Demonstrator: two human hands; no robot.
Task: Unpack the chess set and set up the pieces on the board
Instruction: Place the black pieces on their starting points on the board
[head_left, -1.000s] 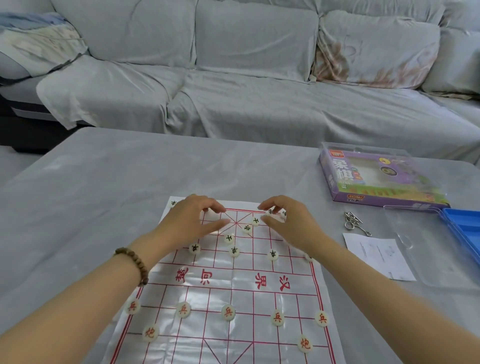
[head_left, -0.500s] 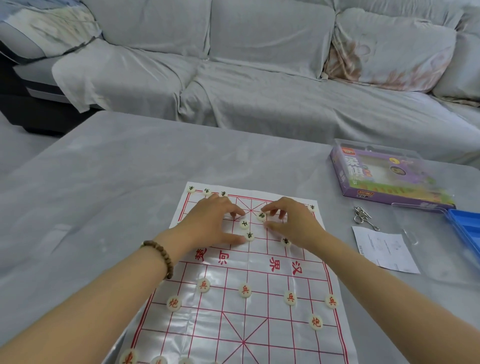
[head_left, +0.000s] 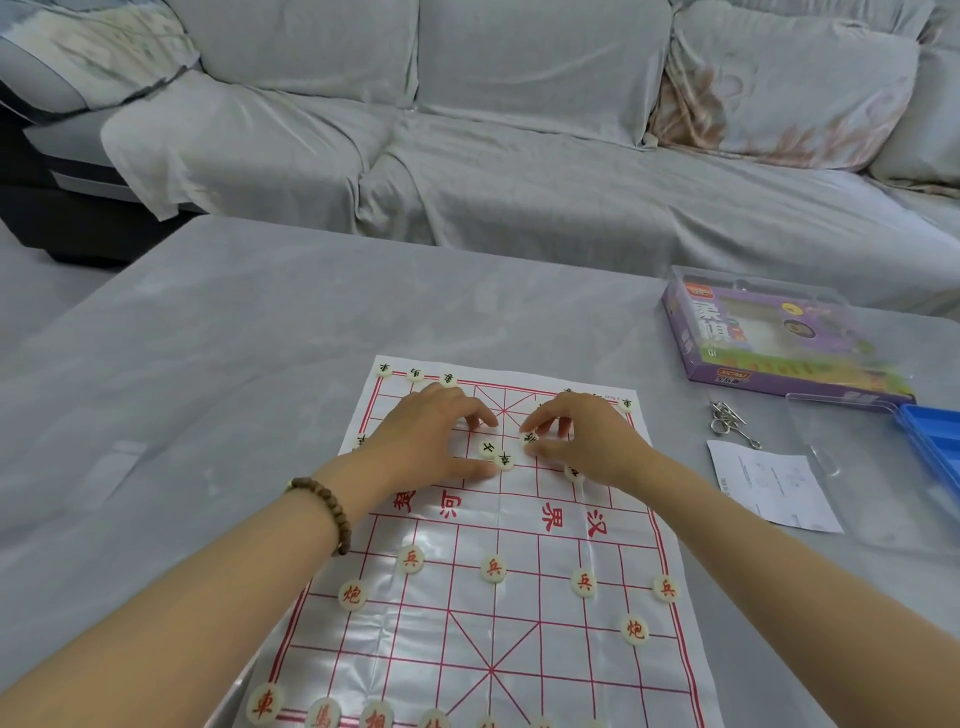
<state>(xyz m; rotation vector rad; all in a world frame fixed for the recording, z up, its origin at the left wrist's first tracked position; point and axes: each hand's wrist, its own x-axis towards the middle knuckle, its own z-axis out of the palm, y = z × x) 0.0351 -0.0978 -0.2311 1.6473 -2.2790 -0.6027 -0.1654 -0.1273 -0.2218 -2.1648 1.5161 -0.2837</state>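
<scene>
Grey surface (head_left: 208, 415) is bearing the board (head_left: 467, 649).
Right hand (head_left: 587, 441) is pinching a black piece (head_left: 530, 440) toward 12 o'clock; left hand (head_left: 431, 436) unclear.

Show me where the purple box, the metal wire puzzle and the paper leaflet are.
purple box (head_left: 779, 343): head view, on its printed top face.
metal wire puzzle (head_left: 725, 418): head view, on the cluster of rings.
paper leaflet (head_left: 774, 486): head view, on the middle of the sheet.
</scene>
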